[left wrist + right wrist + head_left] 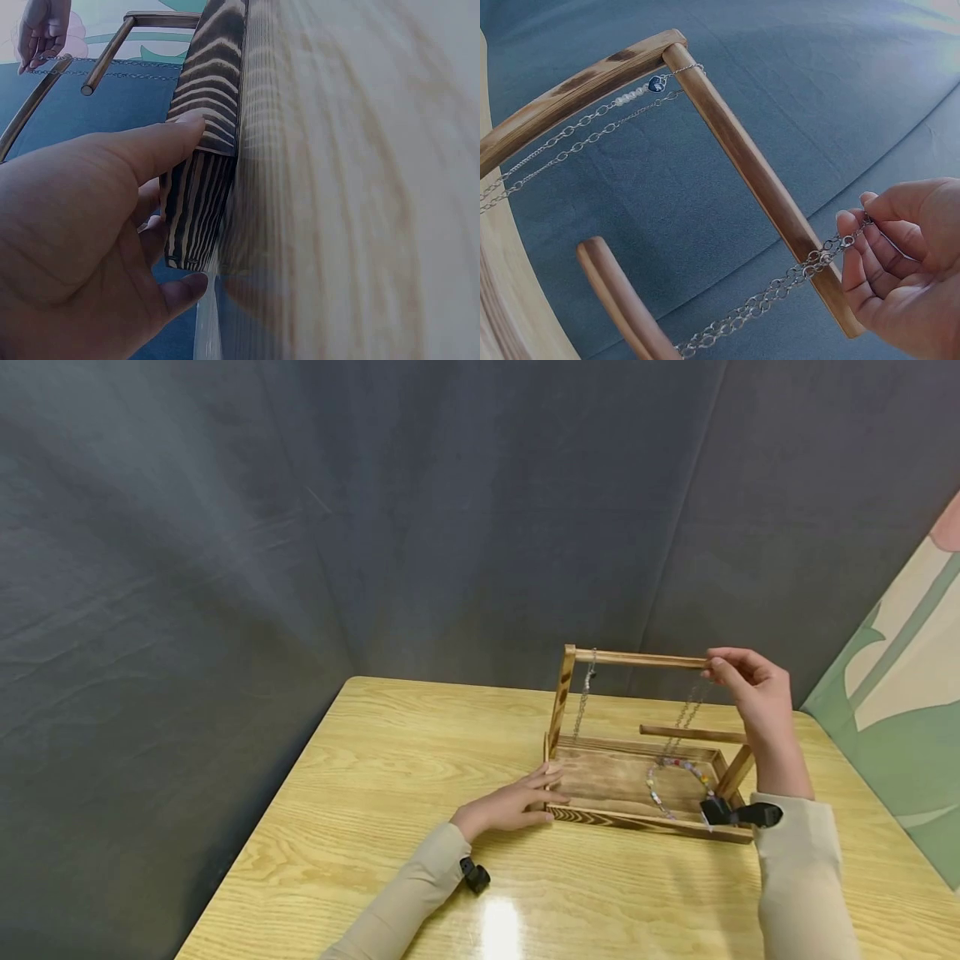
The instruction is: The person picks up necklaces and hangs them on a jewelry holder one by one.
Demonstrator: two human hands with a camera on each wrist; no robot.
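Right grip [761, 697] pinches silver metal chain [769, 292] at two o'clock on brown wooden rack [630, 822], loosely spread left grip [510, 803] likely bracing seven-o'clock corner [196, 202].

On the desk [405, 743], wide room lies left of the wooden stand [645, 823]. Between upper bar [637, 658] and lower bar [693, 734] one could pass, but the pearl chain [583, 702] hangs near the left post [560, 706]. The right hand [757, 693] blocks the upper bar's free end; the left hand [513, 802], the front-left corner.

A curtained indoor corner — dark drapes [480, 518] flank the table [375, 768].
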